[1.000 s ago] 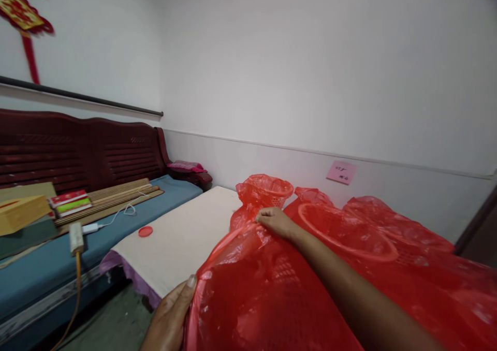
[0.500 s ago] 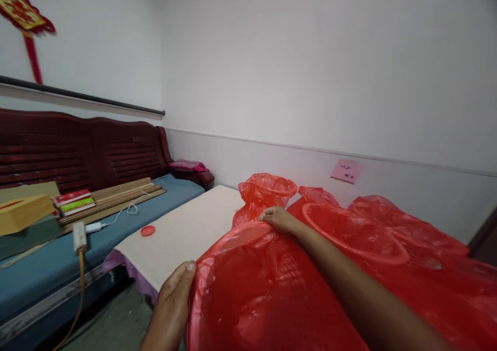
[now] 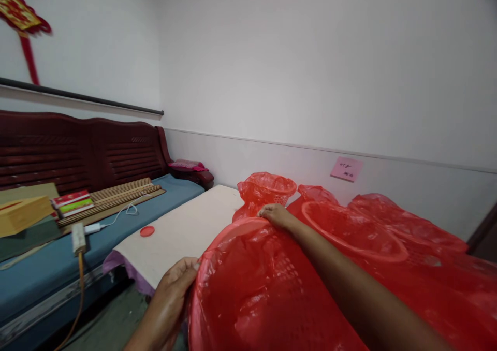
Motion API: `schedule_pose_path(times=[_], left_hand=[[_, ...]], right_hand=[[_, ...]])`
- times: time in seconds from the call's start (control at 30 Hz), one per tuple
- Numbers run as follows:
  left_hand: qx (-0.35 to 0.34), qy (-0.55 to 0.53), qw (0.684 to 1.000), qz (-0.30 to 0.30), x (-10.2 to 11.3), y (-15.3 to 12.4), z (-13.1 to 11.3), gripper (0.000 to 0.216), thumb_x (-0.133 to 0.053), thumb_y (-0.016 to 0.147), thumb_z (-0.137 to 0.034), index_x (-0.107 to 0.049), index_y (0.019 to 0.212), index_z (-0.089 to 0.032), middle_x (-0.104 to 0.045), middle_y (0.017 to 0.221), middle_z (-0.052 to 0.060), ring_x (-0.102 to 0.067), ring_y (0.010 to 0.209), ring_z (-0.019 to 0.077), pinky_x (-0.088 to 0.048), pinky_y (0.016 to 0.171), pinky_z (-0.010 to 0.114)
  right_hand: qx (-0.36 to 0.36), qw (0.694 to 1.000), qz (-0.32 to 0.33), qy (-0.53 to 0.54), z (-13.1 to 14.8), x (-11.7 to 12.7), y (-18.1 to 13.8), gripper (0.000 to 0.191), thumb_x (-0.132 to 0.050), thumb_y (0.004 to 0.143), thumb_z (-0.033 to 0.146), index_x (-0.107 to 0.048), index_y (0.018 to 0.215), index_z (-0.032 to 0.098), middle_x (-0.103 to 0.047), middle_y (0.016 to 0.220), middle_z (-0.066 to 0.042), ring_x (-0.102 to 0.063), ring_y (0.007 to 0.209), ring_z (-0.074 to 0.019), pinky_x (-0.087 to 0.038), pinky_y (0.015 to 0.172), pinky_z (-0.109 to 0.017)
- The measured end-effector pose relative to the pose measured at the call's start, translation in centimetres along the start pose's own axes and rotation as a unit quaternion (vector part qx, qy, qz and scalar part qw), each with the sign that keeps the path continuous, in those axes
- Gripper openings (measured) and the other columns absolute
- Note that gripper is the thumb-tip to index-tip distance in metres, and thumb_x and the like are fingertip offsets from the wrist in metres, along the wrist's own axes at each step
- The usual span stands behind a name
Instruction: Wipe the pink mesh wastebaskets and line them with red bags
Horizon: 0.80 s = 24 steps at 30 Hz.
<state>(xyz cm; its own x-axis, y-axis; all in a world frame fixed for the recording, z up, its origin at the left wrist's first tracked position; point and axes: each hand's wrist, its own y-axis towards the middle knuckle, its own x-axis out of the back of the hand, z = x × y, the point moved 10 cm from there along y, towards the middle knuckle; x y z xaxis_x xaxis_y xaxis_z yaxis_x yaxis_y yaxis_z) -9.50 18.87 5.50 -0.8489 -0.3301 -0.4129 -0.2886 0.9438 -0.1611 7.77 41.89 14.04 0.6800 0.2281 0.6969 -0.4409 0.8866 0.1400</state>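
A large red mesh basket [image 3: 264, 283], lined with a thin red plastic bag [image 3: 233, 309], sits closest to the viewer at the near edge of a cream-covered tabletop [image 3: 174, 237]. The right hand [image 3: 276, 215] reaches across and pinches the bag against the far rim, fingers closed on the film. The left hand [image 3: 173, 294] grips the bag at the near rim, fingers curled tight. Stretching the film evenly over the rim, both sides held at once, would likely keep it from slipping or tearing. Beyond stand a smaller bagged basket [image 3: 267, 188] and another wide one [image 3: 349, 232]. A small red lid [image 3: 147, 231] lies on the tabletop, left.
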Motion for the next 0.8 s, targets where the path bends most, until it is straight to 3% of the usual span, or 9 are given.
schedule_pose_path(times=[0.1,0.17,0.23,0.3,0.33,0.4,0.5,0.63,0.8], left_hand=[[0.001,-0.027,1.0,-0.014,0.5,0.9,0.0,0.032,-0.075,0.071,-0.044,-0.065,0.085,-0.018,-0.07,0.075,0.0,-0.062,0.062,0.0146,-0.046,0.057,0.026],[0.008,-0.044,0.999,-0.026,0.8,1.3,0.0,0.029,-0.078,0.067,-0.037,-0.065,0.084,-0.018,-0.071,0.074,0.0,-0.064,0.065,0.0151,-0.046,0.056,0.024],[0.011,-0.05,0.998,-0.036,0.9,1.6,-0.2,0.027,-0.079,0.064,-0.03,-0.065,0.084,-0.017,-0.071,0.074,-0.001,-0.065,0.068,0.0152,-0.046,0.057,0.023],[0.006,-0.041,0.998,-0.046,1.1,1.8,-0.5,0.025,-0.077,0.065,-0.028,-0.065,0.084,-0.017,-0.072,0.074,-0.001,-0.066,0.069,0.0156,-0.046,0.058,0.023],[0.002,-0.035,0.998,-0.05,1.1,1.8,-0.7,0.024,-0.076,0.067,-0.028,-0.065,0.085,-0.017,-0.072,0.075,0.0,-0.066,0.07,0.0159,-0.046,0.059,0.023],[-0.003,-0.024,0.999,-0.049,0.9,1.9,-0.8,0.022,-0.074,0.069,-0.029,-0.066,0.086,-0.017,-0.073,0.076,0.001,-0.066,0.071,0.0167,-0.047,0.06,0.024],[-0.001,-0.017,0.999,-0.029,0.1,1.7,-0.6,0.021,-0.071,0.072,-0.03,-0.067,0.087,-0.016,-0.074,0.08,0.003,-0.067,0.074,0.0181,-0.048,0.064,0.026],[0.007,-0.011,1.0,0.0,-1.0,0.8,-0.2,0.026,-0.072,0.072,-0.035,-0.068,0.088,-0.016,-0.074,0.088,0.005,-0.068,0.079,0.0207,-0.05,0.067,0.028],[0.014,-0.019,1.0,-0.013,-0.6,0.6,-0.4,0.04,-0.072,0.072,-0.034,-0.064,0.106,-0.016,-0.074,0.096,0.007,-0.069,0.083,0.0218,-0.051,0.068,0.029]], right_hand=[[0.009,0.999,-0.053,-0.005,0.3,1.7,0.0,0.019,-0.058,0.084,0.019,-0.059,0.066,0.016,-0.059,0.063,0.003,-0.056,0.061,-0.0125,-0.047,0.064,-0.027],[0.023,0.991,-0.134,-0.013,0.9,3.9,-1.2,0.016,-0.051,0.083,0.018,-0.059,0.069,0.017,-0.06,0.067,0.0,-0.057,0.067,-0.0154,-0.046,0.069,-0.03],[0.056,0.971,-0.231,-0.018,2.5,6.0,-3.9,0.015,-0.044,0.085,0.02,-0.059,0.084,0.018,-0.063,0.084,-0.004,-0.057,0.082,-0.0182,-0.044,0.078,-0.032],[0.12,0.956,-0.268,-0.02,4.9,6.1,-7.3,0.02,-0.041,0.088,0.025,-0.057,0.098,0.019,-0.062,0.096,-0.005,-0.057,0.089,-0.0179,-0.043,0.082,-0.031],[0.169,0.954,-0.248,-0.024,6.6,5.0,-8.8,0.018,-0.042,0.087,0.026,-0.059,0.094,0.021,-0.062,0.091,-0.003,-0.057,0.085,-0.0166,-0.044,0.08,-0.029],[0.307,0.946,-0.075,-0.072,10.3,-0.4,-11.3,0.02,-0.043,0.087,0.021,-0.061,0.096,0.02,-0.064,0.092,-0.004,-0.059,0.085,-0.0169,-0.045,0.079,-0.029],[0.283,0.941,0.114,-0.149,9.9,-7.2,-12.2,0.03,-0.05,0.086,0.024,-0.06,0.114,0.021,-0.064,0.111,-0.007,-0.06,0.099,-0.0206,-0.045,0.086,-0.031],[0.181,0.933,0.207,-0.232,5.4,-11.7,-9.7,0.034,-0.053,0.083,0.029,-0.062,0.115,0.021,-0.067,0.112,-0.008,-0.062,0.102,-0.0252,-0.047,0.087,-0.033],[0.141,0.92,0.254,-0.264,1.1,-14.9,-7.7,0.041,-0.067,0.069,0.026,-0.068,0.109,0.021,-0.069,0.107,-0.012,-0.064,0.097,-0.0351,-0.049,0.08,-0.041]])
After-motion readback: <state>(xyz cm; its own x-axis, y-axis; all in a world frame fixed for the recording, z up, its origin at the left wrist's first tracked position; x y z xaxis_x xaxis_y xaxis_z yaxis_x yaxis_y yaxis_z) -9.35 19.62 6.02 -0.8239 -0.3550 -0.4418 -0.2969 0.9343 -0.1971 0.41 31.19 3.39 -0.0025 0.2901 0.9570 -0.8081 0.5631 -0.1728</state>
